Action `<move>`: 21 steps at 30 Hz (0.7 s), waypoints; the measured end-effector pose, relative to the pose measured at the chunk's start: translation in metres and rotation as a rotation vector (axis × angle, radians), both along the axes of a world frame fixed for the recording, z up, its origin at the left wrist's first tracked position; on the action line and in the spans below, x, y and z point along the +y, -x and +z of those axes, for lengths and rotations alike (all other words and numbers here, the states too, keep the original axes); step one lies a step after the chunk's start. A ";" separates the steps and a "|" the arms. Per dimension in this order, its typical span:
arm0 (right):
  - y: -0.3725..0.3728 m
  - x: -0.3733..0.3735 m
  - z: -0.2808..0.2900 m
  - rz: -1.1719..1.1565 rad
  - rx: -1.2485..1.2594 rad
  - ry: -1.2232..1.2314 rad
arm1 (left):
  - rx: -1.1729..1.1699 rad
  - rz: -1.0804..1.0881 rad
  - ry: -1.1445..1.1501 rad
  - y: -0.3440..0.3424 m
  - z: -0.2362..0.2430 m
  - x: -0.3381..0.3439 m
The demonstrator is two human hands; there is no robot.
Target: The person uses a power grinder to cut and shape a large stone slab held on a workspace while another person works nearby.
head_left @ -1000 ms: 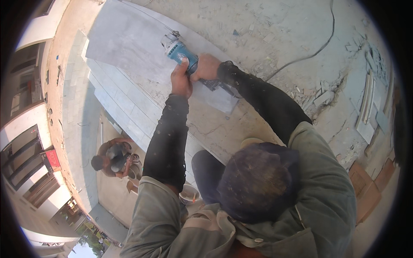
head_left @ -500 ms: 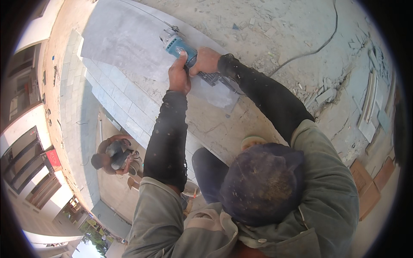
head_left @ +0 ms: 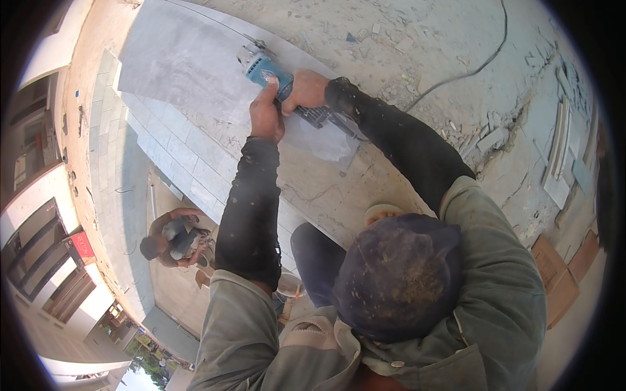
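Both of my hands grip a teal angle grinder (head_left: pixel 264 70), its silver head angled up and left over a large grey tile slab (head_left: pixel 173 62). My left hand (head_left: pixel 266 116) wraps the near left side of the body, thumb along the casing. From the right, my right hand (head_left: pixel 308 90) closes round the body beside it. Past my hands extends the grinder's dark rear end (head_left: pixel 316 116), its cord leading off to the right. A thin dark line runs over the slab from its far edge to the grinder's head. The disc is hard to make out.
Rubble and tile chips (head_left: pixel 492 133) lie at right, with a black cable (head_left: pixel 456 81) across the dusty ground. Long strips (head_left: pixel 557 156) and cardboard (head_left: pixel 554 277) are farther right. At left, a person (head_left: pixel 173 238) crouches by laid tiles (head_left: pixel 182 150); a bucket (head_left: pixel 290 285) stands near my left arm.
My hands and the grinder appear slightly farther left in the picture, with the surroundings shifted a little too. My grip stays the same.
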State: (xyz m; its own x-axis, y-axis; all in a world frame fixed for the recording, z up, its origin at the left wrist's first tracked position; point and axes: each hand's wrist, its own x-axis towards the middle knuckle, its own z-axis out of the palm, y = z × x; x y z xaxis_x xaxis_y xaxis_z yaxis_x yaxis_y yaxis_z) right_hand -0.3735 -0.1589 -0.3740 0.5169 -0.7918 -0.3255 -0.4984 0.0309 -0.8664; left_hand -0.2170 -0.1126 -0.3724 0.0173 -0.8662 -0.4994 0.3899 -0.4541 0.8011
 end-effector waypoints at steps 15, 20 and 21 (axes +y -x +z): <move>0.000 -0.002 0.009 0.020 0.026 -0.052 | 0.002 0.015 -0.042 -0.003 -0.003 -0.006; -0.002 -0.004 0.013 0.020 0.033 -0.088 | -0.028 -0.017 -0.045 -0.008 -0.006 -0.007; -0.003 -0.005 0.015 0.035 0.037 -0.088 | -0.027 -0.014 -0.047 -0.009 -0.006 -0.007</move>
